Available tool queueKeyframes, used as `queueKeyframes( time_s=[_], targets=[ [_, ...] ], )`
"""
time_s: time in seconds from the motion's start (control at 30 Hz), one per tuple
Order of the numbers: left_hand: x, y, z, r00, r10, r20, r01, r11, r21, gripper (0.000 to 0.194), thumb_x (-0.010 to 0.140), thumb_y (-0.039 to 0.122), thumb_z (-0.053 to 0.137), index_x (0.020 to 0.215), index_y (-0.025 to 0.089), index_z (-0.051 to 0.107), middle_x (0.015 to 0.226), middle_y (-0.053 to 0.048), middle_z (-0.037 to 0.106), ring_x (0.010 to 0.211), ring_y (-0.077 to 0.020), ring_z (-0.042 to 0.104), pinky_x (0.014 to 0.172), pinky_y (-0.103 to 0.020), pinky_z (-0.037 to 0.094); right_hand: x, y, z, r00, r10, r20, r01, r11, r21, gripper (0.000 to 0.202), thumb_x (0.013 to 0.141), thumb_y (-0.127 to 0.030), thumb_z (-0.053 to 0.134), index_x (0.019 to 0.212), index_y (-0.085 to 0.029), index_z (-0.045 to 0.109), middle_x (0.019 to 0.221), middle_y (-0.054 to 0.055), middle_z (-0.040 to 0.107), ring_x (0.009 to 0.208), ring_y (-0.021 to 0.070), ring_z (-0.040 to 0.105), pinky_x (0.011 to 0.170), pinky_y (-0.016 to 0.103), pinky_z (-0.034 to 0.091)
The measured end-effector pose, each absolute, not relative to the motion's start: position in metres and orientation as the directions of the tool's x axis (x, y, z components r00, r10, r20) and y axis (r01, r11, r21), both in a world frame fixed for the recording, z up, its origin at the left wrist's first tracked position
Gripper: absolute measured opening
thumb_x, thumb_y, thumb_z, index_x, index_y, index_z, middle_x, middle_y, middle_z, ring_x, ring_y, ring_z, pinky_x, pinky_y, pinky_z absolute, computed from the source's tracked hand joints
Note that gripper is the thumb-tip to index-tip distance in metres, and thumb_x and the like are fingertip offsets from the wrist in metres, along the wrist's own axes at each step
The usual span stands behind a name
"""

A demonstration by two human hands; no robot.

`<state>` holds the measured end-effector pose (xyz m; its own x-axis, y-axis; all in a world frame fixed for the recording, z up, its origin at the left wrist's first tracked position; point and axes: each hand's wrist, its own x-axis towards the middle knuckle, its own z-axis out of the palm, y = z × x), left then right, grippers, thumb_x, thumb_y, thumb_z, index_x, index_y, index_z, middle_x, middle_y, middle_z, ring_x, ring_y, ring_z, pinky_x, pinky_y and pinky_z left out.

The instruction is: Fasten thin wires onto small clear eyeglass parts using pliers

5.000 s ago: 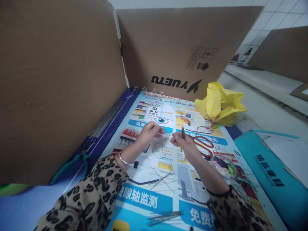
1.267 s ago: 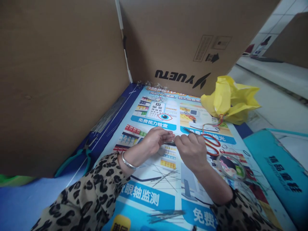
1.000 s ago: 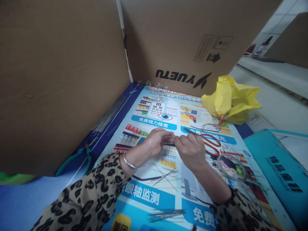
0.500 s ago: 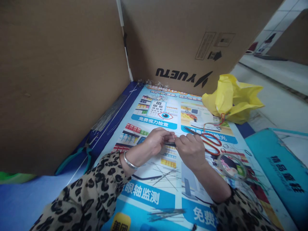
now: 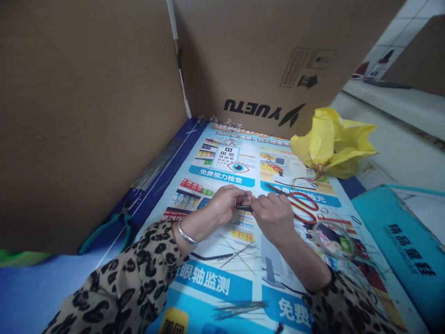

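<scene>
Seen from my remote seat, clock centred on the hands, twelve being the far side:

- Right hand (image 5: 274, 218): grip clenched round a slim, dark metal tool (image 5: 244, 208), whose end points to nine o'clock, beneath the left fingertips.
- Left hand (image 5: 222, 205), silver bangle (image 5: 187, 233) at the wrist: grip pinching a hair-thin, pale wire (image 5: 250, 199) at the centre. I cannot tell whether the tool bites it.
- Scissors with orange-red looped handles (image 5: 291, 195): three o'clock, just beside the right hand.
- Clear round roll of tape (image 5: 316, 235): four o'clock, near the right forearm.
- Crumpled yellow paper bundle (image 5: 328, 144), tied with coloured strings: two o'clock.
- Teal box with black characters (image 5: 410, 246): between three and four, bounding my right side.
- Loose crossed grey wires (image 5: 239, 253): six; a short grey wire bundle (image 5: 239, 310) nearer me.
- Teal-handled pliers (image 5: 124, 218): nine, at the left brown cardboard panel's (image 5: 86, 125) lower edge.
- Long straight wires (image 5: 158, 162): ten, along that edge.
- Curled silvery wire pieces (image 5: 225, 124): twelve, against the far brown cardboard panel (image 5: 260, 55).
- Printed blue-and-white sheet (image 5: 243, 287) on the blue table (image 5: 31, 297): most room for moving lies toward twelve, short of the curled pieces.
</scene>
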<state>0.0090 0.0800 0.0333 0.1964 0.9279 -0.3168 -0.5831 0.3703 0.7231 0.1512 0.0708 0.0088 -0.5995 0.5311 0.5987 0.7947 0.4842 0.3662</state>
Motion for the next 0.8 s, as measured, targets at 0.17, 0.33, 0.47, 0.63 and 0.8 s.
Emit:
queueKeyframes(
  time_s=[0.17,0.33,0.47,0.63,0.8],
  targets=[
    [0.0093,0.0806,0.0313,0.206,0.932,-0.297,-0.582,0.361,0.729,0.012,0.062,0.003,0.061,0.054,0.011,0.056,0.061,-0.005,0.062,0.061,-0.0126,0.059,0.074,-0.031,0.045,0.1516,0.0709,0.0079,-0.603,0.544,0.584,0.793,0.487,0.365,0.023,0.083,-0.014,0.048,0.062,-0.017,0.056,0.058,0.003,0.051,0.065,0.0149,0.038,0.063,0.033,0.019],
    [0.0104,0.0810,0.0315,0.190,0.929,-0.318,-0.554,0.369,0.747,0.014,0.063,0.002,0.060,0.053,0.011,0.056,0.061,-0.006,0.064,0.061,-0.0127,0.060,0.072,-0.030,0.045,0.1517,0.0712,0.0065,-0.612,0.538,0.580,0.789,0.475,0.391,0.021,0.083,-0.016,0.049,0.063,-0.018,0.056,0.058,0.002,0.052,0.064,0.0154,0.038,0.063,0.034,0.019],
    [0.0107,0.0816,0.0309,0.188,0.920,-0.345,-0.541,0.390,0.745,0.013,0.062,0.003,0.062,0.053,0.011,0.057,0.062,-0.006,0.064,0.060,-0.0118,0.059,0.071,-0.029,0.045,0.1520,0.0712,0.0064,-0.611,0.534,0.584,0.788,0.481,0.385,0.021,0.083,-0.016,0.049,0.063,-0.018,0.056,0.058,0.002,0.052,0.064,0.0152,0.038,0.063,0.034,0.019],
    [0.0102,0.0824,0.0275,0.195,0.930,-0.312,-0.549,0.367,0.751,0.014,0.060,0.003,0.063,0.052,0.011,0.056,0.060,-0.005,0.064,0.059,-0.0115,0.059,0.070,-0.029,0.045,0.1521,0.0716,0.0058,-0.607,0.535,0.587,0.787,0.506,0.353,0.023,0.084,-0.014,0.047,0.062,-0.017,0.056,0.058,0.003,0.051,0.065,0.0143,0.038,0.062,0.033,0.019],
    [0.0106,0.0821,0.0285,0.200,0.927,-0.318,-0.553,0.375,0.744,0.014,0.061,0.002,0.061,0.053,0.011,0.056,0.062,-0.005,0.064,0.059,-0.0113,0.058,0.068,-0.028,0.045,0.1523,0.0720,0.0043,-0.605,0.544,0.582,0.789,0.507,0.346,0.024,0.084,-0.015,0.046,0.062,-0.017,0.056,0.058,0.003,0.052,0.065,0.0144,0.038,0.062,0.033,0.019]
  ],
)
